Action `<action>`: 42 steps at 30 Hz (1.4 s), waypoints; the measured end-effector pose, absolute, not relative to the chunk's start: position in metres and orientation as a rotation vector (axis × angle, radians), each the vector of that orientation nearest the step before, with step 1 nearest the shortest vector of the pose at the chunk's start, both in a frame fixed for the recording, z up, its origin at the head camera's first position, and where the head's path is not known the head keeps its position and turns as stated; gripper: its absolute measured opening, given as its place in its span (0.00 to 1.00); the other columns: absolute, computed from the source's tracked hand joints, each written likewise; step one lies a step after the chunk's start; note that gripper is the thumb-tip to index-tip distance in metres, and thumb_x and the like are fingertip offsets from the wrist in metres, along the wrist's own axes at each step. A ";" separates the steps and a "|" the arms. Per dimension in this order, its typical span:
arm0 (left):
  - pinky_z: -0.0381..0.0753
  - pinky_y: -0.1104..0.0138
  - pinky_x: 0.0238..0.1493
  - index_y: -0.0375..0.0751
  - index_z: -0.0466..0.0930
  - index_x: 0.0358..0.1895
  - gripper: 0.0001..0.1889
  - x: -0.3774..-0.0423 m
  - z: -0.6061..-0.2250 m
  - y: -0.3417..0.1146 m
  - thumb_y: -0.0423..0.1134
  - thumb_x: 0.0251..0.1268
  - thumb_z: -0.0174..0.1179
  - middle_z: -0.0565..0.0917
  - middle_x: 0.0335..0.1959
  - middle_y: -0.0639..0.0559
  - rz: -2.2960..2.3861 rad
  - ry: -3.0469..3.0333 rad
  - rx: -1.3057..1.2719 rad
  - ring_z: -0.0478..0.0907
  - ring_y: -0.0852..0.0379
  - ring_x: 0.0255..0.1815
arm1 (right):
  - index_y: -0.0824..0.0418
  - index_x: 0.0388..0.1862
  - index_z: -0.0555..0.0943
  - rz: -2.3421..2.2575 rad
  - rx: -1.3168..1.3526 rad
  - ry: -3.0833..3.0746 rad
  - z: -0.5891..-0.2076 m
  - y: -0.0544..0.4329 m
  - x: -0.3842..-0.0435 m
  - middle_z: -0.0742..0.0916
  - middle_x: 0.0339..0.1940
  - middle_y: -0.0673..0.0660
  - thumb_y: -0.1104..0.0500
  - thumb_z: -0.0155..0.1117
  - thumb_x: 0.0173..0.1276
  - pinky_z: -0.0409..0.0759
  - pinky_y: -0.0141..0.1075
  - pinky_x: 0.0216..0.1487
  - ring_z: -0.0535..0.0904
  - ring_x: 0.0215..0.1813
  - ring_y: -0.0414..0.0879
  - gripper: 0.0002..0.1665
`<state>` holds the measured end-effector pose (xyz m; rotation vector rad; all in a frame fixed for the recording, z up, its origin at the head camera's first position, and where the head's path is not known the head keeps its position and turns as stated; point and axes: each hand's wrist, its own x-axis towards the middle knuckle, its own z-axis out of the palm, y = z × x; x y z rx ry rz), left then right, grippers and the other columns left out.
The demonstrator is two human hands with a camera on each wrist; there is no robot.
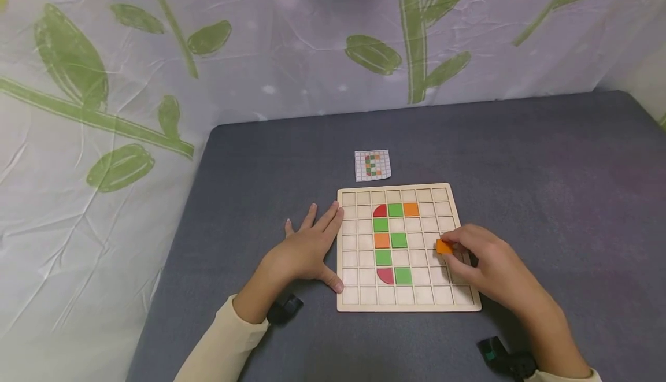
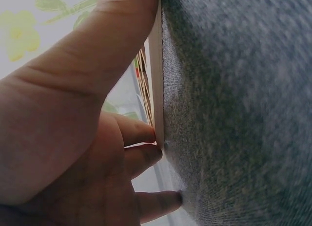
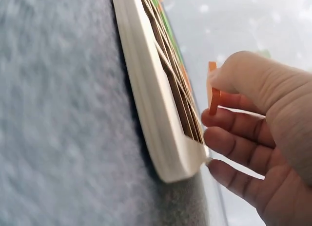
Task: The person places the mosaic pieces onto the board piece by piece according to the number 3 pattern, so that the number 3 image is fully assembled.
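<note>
An orange square tile (image 1: 444, 247) is pinched between the thumb and fingers of my right hand (image 1: 486, 260), above the right side of a wooden grid board (image 1: 408, 307). The right wrist view shows the same tile (image 3: 212, 87) edge-on, apart from the board. My left hand (image 1: 307, 249) lies with fingers spread against the board's left edge. In the left wrist view its thumb and some fingertips touch that edge. On the board, green squares (image 1: 395, 210), orange squares (image 1: 411, 209) and red quarter-round tiles (image 1: 380, 211) sit in cells, forming a column with rows branching right.
A small paper card (image 1: 372, 166) printed with a coloured grid pattern lies behind the board on the dark grey tabletop (image 1: 281, 162). A pale curtain (image 1: 291, 41) with painted leaves hangs behind the table. Black wrist devices (image 1: 285, 309) sit under both wrists.
</note>
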<state>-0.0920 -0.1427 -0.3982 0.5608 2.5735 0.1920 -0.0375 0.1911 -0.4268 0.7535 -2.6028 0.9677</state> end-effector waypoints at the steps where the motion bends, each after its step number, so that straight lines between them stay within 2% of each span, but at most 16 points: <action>1: 0.44 0.25 0.63 0.47 0.39 0.83 0.79 -0.092 -0.398 -0.143 0.69 0.24 0.80 0.39 0.83 0.51 0.195 2.571 0.562 0.33 0.36 0.80 | 0.59 0.44 0.85 0.963 0.760 -2.598 -0.426 0.190 -0.037 0.84 0.37 0.45 0.67 0.77 0.51 0.69 0.25 0.40 0.75 0.37 0.40 0.19; 6: 0.43 0.25 0.63 0.47 0.39 0.83 0.78 -0.093 -0.397 -0.143 0.68 0.26 0.80 0.39 0.83 0.51 0.203 2.557 0.560 0.32 0.36 0.80 | 0.56 0.43 0.86 1.019 0.836 -2.574 -0.427 0.184 -0.036 0.86 0.41 0.44 0.68 0.78 0.49 0.68 0.23 0.51 0.78 0.45 0.42 0.20; 13: 0.43 0.25 0.63 0.46 0.40 0.83 0.78 -0.090 -0.397 -0.144 0.68 0.25 0.81 0.40 0.83 0.50 0.214 2.563 0.551 0.33 0.36 0.80 | 0.54 0.41 0.87 1.163 0.959 -2.547 -0.431 0.176 -0.033 0.86 0.41 0.41 0.68 0.79 0.50 0.67 0.22 0.55 0.77 0.47 0.40 0.19; 17: 0.42 0.24 0.63 0.47 0.39 0.83 0.78 -0.088 -0.397 -0.145 0.69 0.26 0.80 0.39 0.83 0.51 0.221 2.559 0.554 0.32 0.36 0.80 | 0.54 0.40 0.88 1.173 1.000 -2.506 -0.433 0.173 -0.031 0.86 0.40 0.42 0.69 0.79 0.47 0.68 0.22 0.54 0.77 0.46 0.41 0.20; 29: 0.42 0.25 0.63 0.47 0.40 0.83 0.79 -0.086 -0.397 -0.144 0.68 0.24 0.81 0.39 0.83 0.50 0.228 2.572 0.545 0.32 0.36 0.80 | 0.51 0.39 0.90 1.075 0.969 -2.578 -0.429 0.172 -0.026 0.87 0.38 0.39 0.63 0.82 0.48 0.69 0.25 0.49 0.79 0.43 0.37 0.18; 42: 0.43 0.24 0.62 0.45 0.40 0.82 0.79 -0.084 -0.395 -0.143 0.67 0.24 0.81 0.40 0.83 0.49 0.239 2.572 0.576 0.33 0.35 0.80 | 0.52 0.37 0.91 1.069 1.022 -2.576 -0.430 0.173 -0.022 0.88 0.39 0.39 0.61 0.84 0.46 0.69 0.25 0.51 0.79 0.45 0.38 0.16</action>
